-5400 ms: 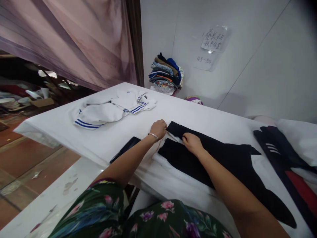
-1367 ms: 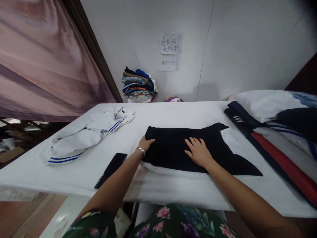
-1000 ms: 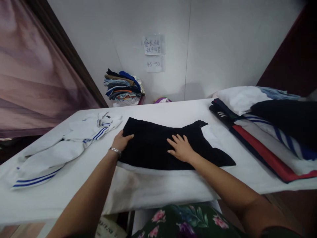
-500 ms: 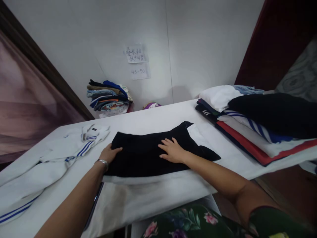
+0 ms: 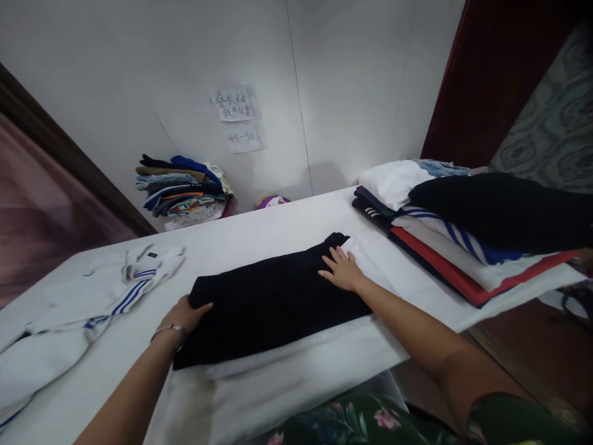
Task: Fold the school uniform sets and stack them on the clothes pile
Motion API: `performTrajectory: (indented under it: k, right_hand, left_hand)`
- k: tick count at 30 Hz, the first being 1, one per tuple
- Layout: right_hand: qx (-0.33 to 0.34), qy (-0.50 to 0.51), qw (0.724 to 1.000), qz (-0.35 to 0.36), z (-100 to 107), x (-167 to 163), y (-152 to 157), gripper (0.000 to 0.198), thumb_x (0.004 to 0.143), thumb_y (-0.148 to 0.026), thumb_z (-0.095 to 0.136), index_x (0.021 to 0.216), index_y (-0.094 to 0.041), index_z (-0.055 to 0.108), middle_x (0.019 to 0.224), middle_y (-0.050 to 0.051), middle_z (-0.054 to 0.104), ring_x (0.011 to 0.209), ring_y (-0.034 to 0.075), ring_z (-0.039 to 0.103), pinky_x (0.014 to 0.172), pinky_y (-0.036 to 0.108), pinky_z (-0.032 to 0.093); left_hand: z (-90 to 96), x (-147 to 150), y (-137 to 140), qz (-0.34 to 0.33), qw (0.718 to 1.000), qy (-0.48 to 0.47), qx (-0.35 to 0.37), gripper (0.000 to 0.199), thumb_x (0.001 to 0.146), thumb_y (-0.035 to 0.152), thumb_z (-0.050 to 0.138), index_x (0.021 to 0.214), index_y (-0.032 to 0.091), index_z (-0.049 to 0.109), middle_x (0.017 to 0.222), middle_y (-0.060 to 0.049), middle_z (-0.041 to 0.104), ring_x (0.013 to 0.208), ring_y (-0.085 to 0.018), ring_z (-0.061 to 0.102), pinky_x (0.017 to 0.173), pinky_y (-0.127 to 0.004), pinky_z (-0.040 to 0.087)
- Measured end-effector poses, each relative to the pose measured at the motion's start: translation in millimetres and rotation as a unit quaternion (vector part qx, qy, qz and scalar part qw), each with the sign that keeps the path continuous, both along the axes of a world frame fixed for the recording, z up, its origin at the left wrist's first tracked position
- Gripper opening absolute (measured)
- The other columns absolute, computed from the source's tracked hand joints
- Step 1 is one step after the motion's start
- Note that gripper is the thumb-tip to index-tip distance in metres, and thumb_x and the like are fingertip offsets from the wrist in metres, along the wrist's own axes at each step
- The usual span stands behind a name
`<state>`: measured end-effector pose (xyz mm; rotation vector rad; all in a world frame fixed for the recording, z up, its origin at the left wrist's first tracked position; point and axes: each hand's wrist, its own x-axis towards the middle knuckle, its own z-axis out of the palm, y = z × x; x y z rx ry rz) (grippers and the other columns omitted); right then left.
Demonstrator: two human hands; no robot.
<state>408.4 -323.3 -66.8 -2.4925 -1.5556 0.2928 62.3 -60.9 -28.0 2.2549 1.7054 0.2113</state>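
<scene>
A black garment point(image 5: 269, 303) lies folded into a long flat band across the white table. At its left end my left hand point(image 5: 183, 315), with a bracelet at the wrist, grips the edge, thumb on top and the other fingers hidden behind the cloth. My right hand point(image 5: 343, 270) rests flat with spread fingers on the right end of the garment. White cloth point(image 5: 368, 262) shows beside those fingertips; whether it belongs to the black garment I cannot tell.
A white jacket with blue stripes point(image 5: 134, 290) spreads over the table's left side. Folded clothes point(image 5: 185, 185) are stacked at the back left. To the right lies a pile with a black garment point(image 5: 500, 210) over red-edged cloth point(image 5: 430, 259). Handwritten papers point(image 5: 238, 111) hang on the wall.
The black garment is pulled longer and straighter, its left end drawn left and nearer to me by my left hand. My right hand has shifted towards the right end. The view has turned slightly right.
</scene>
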Motion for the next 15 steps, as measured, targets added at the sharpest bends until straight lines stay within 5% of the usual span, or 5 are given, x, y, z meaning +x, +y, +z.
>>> performTrajectory:
  k: [2, 4, 9, 15]
  right_hand:
    - [-0.002, 0.000, 1.000, 0.000, -1, -1, 1, 0.077, 0.088, -0.070, 0.016, 0.147, -0.022, 0.029, 0.158, 0.012, 0.011, 0.145, 0.031, -0.001, 0.113, 0.052, 0.002]
    - [-0.006, 0.000, 1.000, -0.002, 0, -2, 2, 0.078, 0.088, -0.070, 0.017, 0.147, -0.022, 0.029, 0.158, 0.012, 0.011, 0.145, 0.031, -0.001, 0.113, 0.053, 0.001]
    - [-0.024, 0.017, 1.000, 0.008, 9, 3, 1, 0.076, 0.087, -0.070, 0.021, 0.147, -0.023, 0.030, 0.158, 0.011, 0.011, 0.145, 0.032, -0.001, 0.113, 0.054, 0.004]
    - [0.035, -0.010, 0.999, -0.023, 21, 38, 1, 0.074, 0.089, -0.066, 0.025, 0.149, -0.024, 0.021, 0.158, 0.010, 0.012, 0.145, 0.029, 0.004, 0.113, 0.053, 0.009]
  left_hand:
    - [12.7, 27, -18, -0.052, 0.985, 0.041, 0.158, 0.065, 0.073, 0.047, 0.060, 0.125, 0.009, 0.052, 0.129, -0.023, 0.056, 0.121, -0.039, 0.050, 0.097, -0.054, 0.041]
    - [21.0, 69, -50, -0.152, 0.959, 0.012, 0.240, 0.060, 0.081, 0.044, 0.052, 0.130, 0.009, 0.048, 0.138, -0.021, 0.049, 0.131, -0.032, 0.042, 0.106, -0.047, 0.035]
    - [1.0, 165, -140, -0.392, 0.895, 0.024, 0.211, 0.063, 0.088, 0.053, 0.044, 0.136, 0.012, 0.046, 0.149, -0.015, 0.036, 0.139, -0.028, 0.029, 0.113, -0.046, 0.024]
    - [-40.1, 174, -159, -0.416, 0.893, 0.082, 0.152, 0.070, 0.091, 0.055, 0.036, 0.141, 0.006, 0.038, 0.147, -0.018, 0.038, 0.138, -0.029, 0.032, 0.112, -0.046, 0.025]
